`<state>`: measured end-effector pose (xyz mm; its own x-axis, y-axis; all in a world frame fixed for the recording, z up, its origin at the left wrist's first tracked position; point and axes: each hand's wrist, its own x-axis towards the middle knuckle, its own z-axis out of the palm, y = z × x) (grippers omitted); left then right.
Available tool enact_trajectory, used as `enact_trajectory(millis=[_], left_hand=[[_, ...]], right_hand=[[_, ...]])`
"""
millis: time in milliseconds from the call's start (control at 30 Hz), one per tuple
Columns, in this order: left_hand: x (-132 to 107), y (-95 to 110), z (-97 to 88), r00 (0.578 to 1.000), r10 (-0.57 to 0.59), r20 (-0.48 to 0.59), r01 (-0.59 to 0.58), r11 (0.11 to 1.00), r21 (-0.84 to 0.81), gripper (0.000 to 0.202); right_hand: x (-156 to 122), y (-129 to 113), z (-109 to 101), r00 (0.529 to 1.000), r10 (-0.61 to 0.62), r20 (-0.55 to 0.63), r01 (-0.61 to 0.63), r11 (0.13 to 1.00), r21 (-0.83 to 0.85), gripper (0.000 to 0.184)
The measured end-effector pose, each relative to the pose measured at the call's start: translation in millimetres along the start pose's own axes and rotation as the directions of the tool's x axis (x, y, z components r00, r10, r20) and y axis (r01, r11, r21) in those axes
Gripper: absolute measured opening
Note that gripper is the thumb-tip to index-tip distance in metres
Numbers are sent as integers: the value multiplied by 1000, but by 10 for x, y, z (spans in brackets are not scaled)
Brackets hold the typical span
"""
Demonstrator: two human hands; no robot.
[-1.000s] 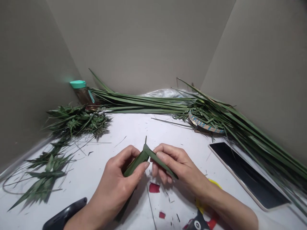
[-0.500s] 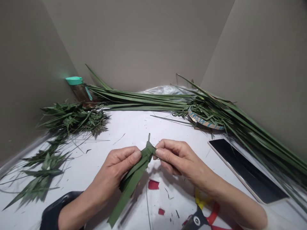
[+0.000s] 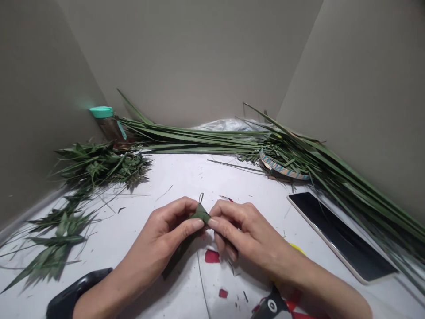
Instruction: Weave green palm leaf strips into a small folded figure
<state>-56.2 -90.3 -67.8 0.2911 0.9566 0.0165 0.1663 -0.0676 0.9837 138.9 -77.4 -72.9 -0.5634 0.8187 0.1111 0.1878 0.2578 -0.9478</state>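
Note:
A folded green leaf strip (image 3: pixel 200 213) with a small thin loop at its tip is pinched between my two hands over the white surface. My left hand (image 3: pixel 172 232) has its thumb pressed on the fold, its fingers curled behind. From the other side, my right hand (image 3: pixel 244 228) grips the edge of the same fold between thumb and forefinger. The leaf's tail hangs down below my left hand, mostly hidden by it. Under the hands lie red scraps (image 3: pixel 211 256) and a pair of scissors (image 3: pixel 272 305), partly covered by my right forearm.
Finished-looking woven leaf pieces (image 3: pixel 99 164) lie at left, near a bottle with a turquoise lid (image 3: pixel 101 112). Long green leaves (image 3: pixel 199 138) stretch across the back and down the right. A patterned round band (image 3: pixel 282 169) and a phone (image 3: pixel 341 239) are at right.
Both hands have moved closer together around the leaf's top. The leaf has turned, and its long tail, plainly visible before, is now mostly hidden behind my left hand.

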Motion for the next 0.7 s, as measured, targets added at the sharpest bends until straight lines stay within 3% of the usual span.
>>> enact_trajectory(millis=[67, 167, 267, 433, 700], left_hand=[[-2, -37, 14, 999, -10, 52, 16, 994, -107, 14], [0, -83, 46, 991, -35, 126, 68, 960, -272, 13], [-1, -102, 85, 987, -101, 128, 146, 897, -416, 9], [3, -53, 135, 987, -93, 133, 151, 830, -537, 11], [-21, -27, 217, 992, -122, -20, 96, 860, -502, 12]], right_hand=[[13, 8, 1, 997, 19, 80, -32, 987, 155, 24], [50, 45, -18, 981, 41, 188, -120, 893, 434, 22], [74, 99, -37, 973, 53, 224, -173, 813, 556, 21], [61, 122, -17, 978, 42, 204, -140, 859, 492, 21], [14, 19, 65, 998, 5, 58, -14, 988, 154, 25]])
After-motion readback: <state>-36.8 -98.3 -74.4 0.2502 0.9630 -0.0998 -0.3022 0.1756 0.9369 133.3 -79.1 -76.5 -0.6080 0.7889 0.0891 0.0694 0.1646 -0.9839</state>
